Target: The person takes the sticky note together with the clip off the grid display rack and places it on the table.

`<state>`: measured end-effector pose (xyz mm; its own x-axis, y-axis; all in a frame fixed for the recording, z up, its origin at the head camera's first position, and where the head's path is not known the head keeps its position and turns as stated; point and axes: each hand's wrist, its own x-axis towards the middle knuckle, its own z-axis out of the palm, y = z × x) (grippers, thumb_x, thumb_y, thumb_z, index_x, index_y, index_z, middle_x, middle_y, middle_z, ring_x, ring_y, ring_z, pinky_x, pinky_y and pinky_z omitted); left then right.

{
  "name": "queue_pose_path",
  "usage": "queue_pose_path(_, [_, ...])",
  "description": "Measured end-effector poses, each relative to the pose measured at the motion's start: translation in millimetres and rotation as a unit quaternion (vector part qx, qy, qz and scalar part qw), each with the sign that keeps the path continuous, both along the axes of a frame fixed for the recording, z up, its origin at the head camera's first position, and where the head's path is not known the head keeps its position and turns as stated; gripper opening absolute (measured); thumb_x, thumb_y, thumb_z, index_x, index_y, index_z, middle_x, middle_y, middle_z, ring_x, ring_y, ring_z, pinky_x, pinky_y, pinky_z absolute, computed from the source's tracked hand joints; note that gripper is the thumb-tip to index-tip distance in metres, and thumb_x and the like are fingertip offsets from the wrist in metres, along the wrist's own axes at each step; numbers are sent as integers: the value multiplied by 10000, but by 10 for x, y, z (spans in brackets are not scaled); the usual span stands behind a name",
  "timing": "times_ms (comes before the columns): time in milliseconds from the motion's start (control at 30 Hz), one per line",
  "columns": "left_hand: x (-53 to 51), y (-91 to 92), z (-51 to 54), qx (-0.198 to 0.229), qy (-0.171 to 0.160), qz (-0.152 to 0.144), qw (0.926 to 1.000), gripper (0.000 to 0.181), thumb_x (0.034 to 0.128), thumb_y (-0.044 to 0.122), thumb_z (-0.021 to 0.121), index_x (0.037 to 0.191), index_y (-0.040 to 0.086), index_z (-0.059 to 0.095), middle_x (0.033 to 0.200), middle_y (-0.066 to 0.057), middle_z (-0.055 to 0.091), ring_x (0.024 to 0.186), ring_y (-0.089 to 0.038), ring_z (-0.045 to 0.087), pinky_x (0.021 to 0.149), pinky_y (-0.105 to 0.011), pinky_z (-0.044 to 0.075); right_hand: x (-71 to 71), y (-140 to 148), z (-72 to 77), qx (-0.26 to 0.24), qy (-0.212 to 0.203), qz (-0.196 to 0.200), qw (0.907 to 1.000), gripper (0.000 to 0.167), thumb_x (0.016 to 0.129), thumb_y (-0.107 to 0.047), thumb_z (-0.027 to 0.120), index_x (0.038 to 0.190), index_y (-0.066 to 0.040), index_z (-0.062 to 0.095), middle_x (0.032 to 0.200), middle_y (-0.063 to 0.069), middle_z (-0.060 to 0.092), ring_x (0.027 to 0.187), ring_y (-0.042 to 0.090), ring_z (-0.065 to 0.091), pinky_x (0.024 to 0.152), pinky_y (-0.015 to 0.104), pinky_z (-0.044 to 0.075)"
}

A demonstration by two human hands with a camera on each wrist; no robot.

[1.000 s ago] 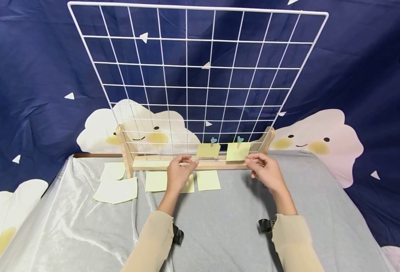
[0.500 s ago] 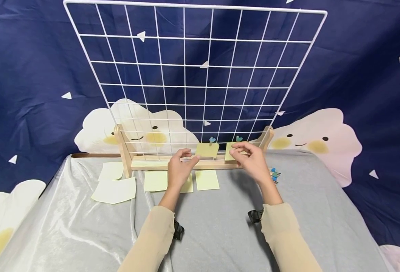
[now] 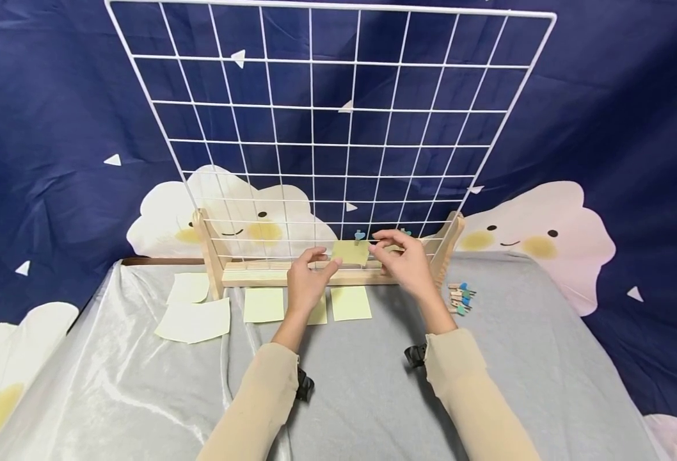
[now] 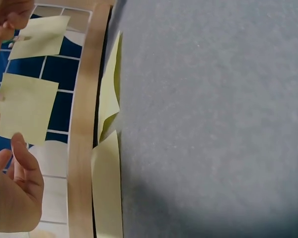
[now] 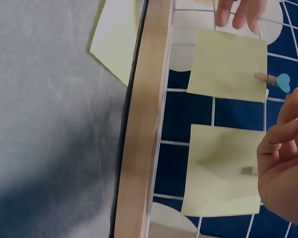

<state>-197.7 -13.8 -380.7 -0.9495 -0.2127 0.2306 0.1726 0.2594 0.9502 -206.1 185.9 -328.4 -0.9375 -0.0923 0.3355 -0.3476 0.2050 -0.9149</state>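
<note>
Two yellow sticky notes hang by wooden clips low on a white wire grid (image 3: 292,61). The left note (image 3: 350,253) has a clip with a blue heart (image 5: 283,83). My left hand (image 3: 306,283) is at this note's left edge, thumb and fingers spread; whether they touch it, I cannot tell. At the note's right edge, near its clip, is my right hand (image 3: 409,267), fingers loosely bent around nothing visible. It covers most of the right note (image 5: 223,173) in the head view. That note's heart clip (image 3: 406,233) just shows above the hand.
A wooden base (image 3: 252,278) supports the grid. Before it on the grey cloth (image 3: 361,390) lie several loose notes, among them a square one (image 3: 351,303) and a larger pale one (image 3: 193,321). A small pile of heart clips (image 3: 461,299) lies to the right.
My right hand has moved left, from the right note's edge across to the left note, uncovering the clip pile. My left hand has hardly moved.
</note>
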Motion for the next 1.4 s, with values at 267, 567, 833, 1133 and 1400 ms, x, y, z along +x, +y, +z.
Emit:
queue_pose_path(267, [-24, 27, 5, -63, 15, 49, 10000, 394, 837, 218, 838, 1167, 38, 719, 1027, -119, 738, 670, -178, 610, 628, -276, 480, -54, -130, 12, 189, 229, -63, 9995, 288, 895, -25, 751, 1163, 59, 687, 841, 112, 659, 478, 142, 544, 498, 243, 495])
queue_pose_path(567, [-25, 40, 32, -139, 71, 95, 9998, 354, 844, 201, 822, 1144, 39, 727, 1024, -121, 746, 686, -215, 645, 626, -278, 485, -74, -246, 53, 680, 480, -178, 9964, 333, 898, -19, 748, 1220, 40, 689, 845, 165, 708, 552, 429, 591, 506, 194, 453])
queue_pose_path(833, [-29, 83, 71, -194, 51, 64, 9998, 320, 861, 189, 797, 1139, 46, 732, 1017, -115, 744, 692, -236, 674, 619, -280, 505, -76, -270, 39, 1161, 682, -285, 9905, 347, 917, -57, 734, 1241, 54, 678, 820, 133, 710, 563, 460, 620, 471, 191, 429])
queue_pose_path(1133, [-41, 126, 64, -93, -231, -222, 9994, 165, 924, 160, 723, 1036, 41, 738, 930, -82, 706, 663, -245, 685, 600, -249, 531, -74, -300, 64, 1244, 566, -465, 9895, 305, 926, -54, 721, 1209, 54, 695, 817, 131, 718, 505, 376, 637, 483, 204, 457])
queue_pose_path(1400, [-36, 157, 53, -258, -273, -230, 9990, 132, 924, 145, 715, 998, 40, 746, 907, -81, 710, 664, -123, 590, 679, -291, 492, -77, -327, 80, 1151, 491, -740, 9894, 252, 914, -67, 740, 1146, 30, 727, 825, 127, 732, 465, 306, 638, 445, 194, 444])
